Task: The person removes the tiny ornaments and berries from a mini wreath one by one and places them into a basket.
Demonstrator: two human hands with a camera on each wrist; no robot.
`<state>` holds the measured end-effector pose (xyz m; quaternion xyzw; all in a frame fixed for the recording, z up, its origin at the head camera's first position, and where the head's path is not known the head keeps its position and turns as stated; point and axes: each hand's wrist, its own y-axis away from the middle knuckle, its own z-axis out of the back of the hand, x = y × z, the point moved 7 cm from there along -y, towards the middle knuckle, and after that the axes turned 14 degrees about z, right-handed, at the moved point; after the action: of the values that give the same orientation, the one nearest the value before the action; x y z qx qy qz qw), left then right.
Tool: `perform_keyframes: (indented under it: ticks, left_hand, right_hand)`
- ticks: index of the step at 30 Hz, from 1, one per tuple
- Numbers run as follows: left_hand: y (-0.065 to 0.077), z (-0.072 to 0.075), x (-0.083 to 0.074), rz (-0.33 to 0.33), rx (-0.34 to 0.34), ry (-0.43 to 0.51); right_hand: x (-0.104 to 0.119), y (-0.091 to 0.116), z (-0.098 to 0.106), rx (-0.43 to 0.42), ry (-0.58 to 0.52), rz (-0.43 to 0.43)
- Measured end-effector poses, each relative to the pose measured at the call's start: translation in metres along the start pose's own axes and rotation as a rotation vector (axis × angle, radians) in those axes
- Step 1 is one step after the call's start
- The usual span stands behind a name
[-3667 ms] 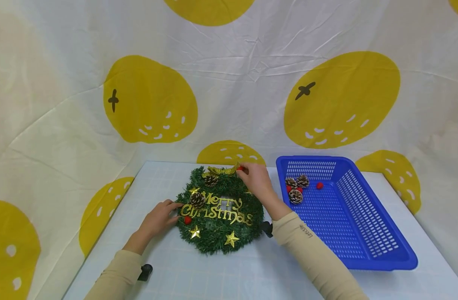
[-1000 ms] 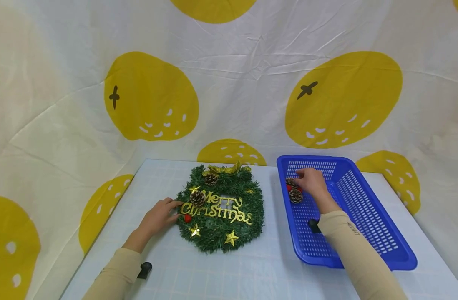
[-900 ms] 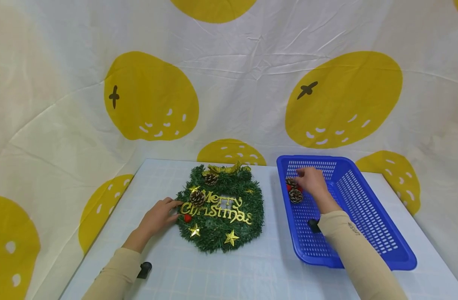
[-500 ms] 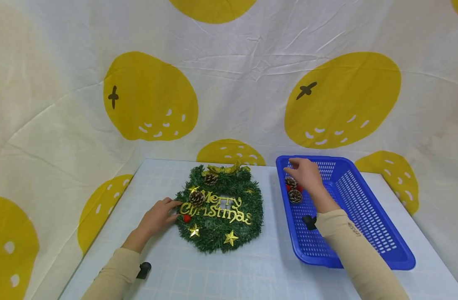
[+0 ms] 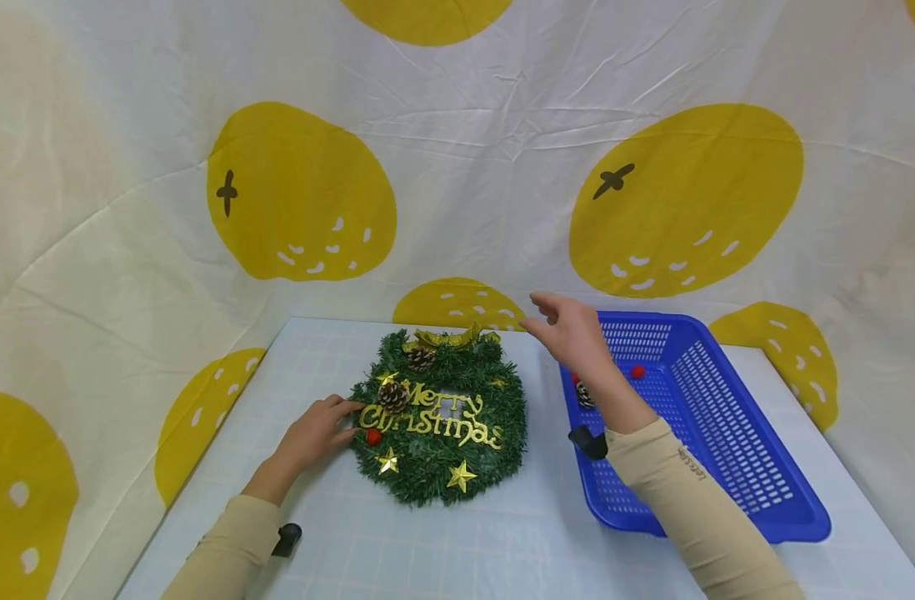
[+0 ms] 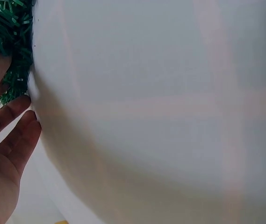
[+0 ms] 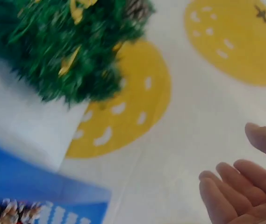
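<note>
Near the far edge of the table (image 5: 427,558), left of its middle, lies the wreath (image 5: 427,458), with golden lettering (image 5: 431,425) across it, a bow (image 5: 453,340) at its far side, and a pine cone (image 5: 393,397) and a red ball (image 5: 373,437) toward its left. In my judgement, the wreath could slide or turn if it is pushed from the right, because only a light touch on the left seems to steady it. The red ball, whose fixing I cannot see, could roll off if the wreath is tilted. At the wreath's left edge is the left hand (image 5: 318,429): its fingers are relaxed and slightly bent, with thumb and forefinger touching the greenery, but I see no firm grip. Farther out, the right hand (image 5: 572,333) hangs in the air by the far left corner of the blue basket (image 5: 795,527); its thumb and fingers are well apart, softly curved, and hold nothing. This basket sits toward the table's right edge, and inside, near its far wall, lies a second red ball (image 5: 637,372).
</note>
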<state>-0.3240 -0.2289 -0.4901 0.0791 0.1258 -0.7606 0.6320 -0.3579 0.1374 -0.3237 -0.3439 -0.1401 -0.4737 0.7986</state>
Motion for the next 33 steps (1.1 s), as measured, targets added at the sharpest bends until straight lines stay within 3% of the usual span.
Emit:
perform_keyframes:
  ticks: [19,33]
  left_hand:
    - [0.000,0.001,-0.002,-0.013,0.002,0.014]
    - [0.000,0.001,-0.001,-0.008,0.014,0.018]
  right_hand:
    - [0.058,-0.007,-0.056,0.097,-0.034,0.125]
    - [0.071,-0.002,-0.086,0.168,-0.049,0.157]
